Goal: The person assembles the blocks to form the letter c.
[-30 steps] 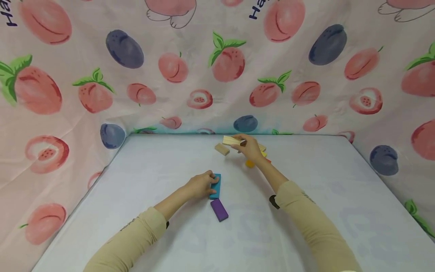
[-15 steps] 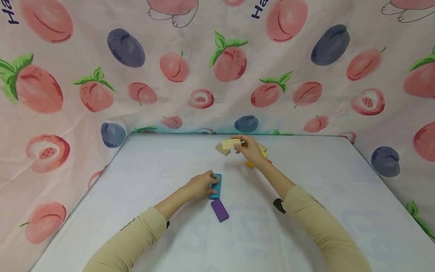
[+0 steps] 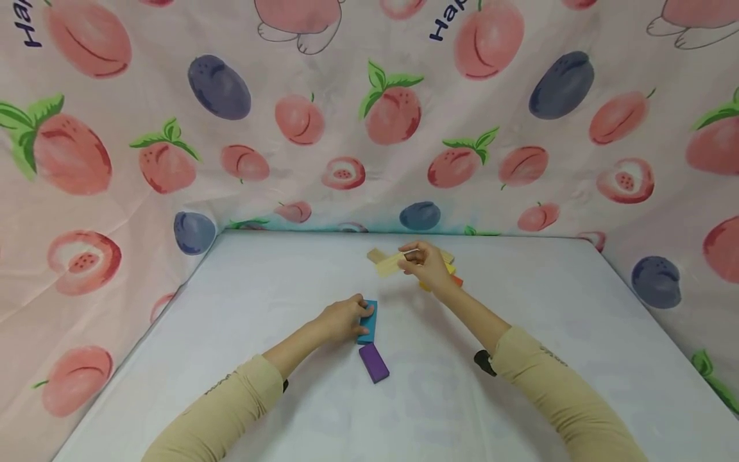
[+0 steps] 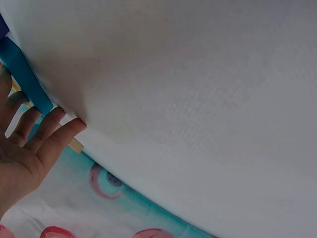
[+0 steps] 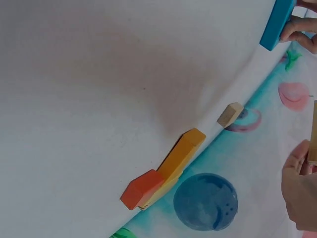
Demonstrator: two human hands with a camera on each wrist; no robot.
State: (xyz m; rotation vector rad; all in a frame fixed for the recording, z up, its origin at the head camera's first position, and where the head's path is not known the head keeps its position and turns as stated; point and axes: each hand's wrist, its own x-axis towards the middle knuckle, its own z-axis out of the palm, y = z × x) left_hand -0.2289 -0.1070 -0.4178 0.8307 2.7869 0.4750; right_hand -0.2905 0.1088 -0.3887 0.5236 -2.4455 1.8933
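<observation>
My left hand (image 3: 342,320) pinches the sides of a blue wooden block (image 3: 371,323) that lies flat near the middle of the table; the left wrist view shows its fingers along the blue block (image 4: 25,77). A purple block (image 3: 374,363) lies slightly angled at the blue block's near end. Farther back, my right hand (image 3: 429,266) holds a plain pale wooden block (image 3: 389,265) between thumb and fingers, raised off the table. At the right wrist view's edge, the held block (image 5: 314,134) is partly cut off.
Another plain wooden block (image 3: 375,255) lies behind the held one. Beyond the right hand sit yellow (image 3: 450,268) and red-orange (image 3: 458,281) blocks, partly hidden, and an orange-yellow block (image 5: 182,151). A fruit-print cloth (image 3: 346,128) hangs behind the white table (image 3: 277,269).
My right hand has drawn the pale block a little toward me from the back of the table, and the block has tilted. The left hand stays on the blue block.
</observation>
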